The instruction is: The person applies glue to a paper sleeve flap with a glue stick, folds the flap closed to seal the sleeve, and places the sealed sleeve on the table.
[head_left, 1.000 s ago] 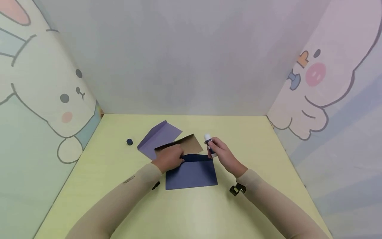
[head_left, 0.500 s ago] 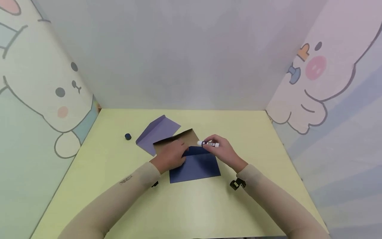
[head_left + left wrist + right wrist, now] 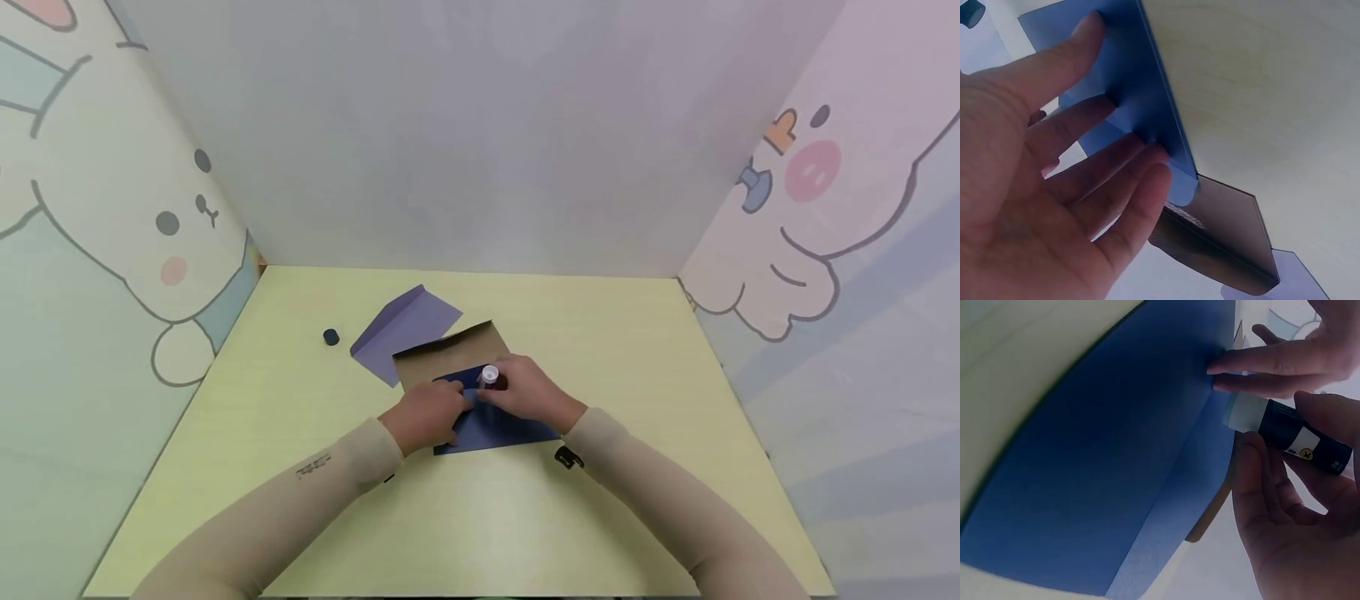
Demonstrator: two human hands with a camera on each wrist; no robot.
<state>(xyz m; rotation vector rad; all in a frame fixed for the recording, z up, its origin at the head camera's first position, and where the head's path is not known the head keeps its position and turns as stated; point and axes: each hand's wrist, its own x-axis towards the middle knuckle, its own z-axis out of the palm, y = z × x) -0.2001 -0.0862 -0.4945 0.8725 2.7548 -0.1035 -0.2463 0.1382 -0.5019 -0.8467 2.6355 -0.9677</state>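
A navy glue stick point(image 3: 1285, 428), pale end down, is at the open flap point(image 3: 1197, 478) of a blue envelope point(image 3: 1097, 456).

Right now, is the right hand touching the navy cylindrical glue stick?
Touching: the right wrist view shows the right hand pinching the glue stick, thumb opposite fingers.

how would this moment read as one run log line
left hand: touches blue envelope | right hand: holds glue stick at open flap | brown envelope: partly under blue | cap: on table
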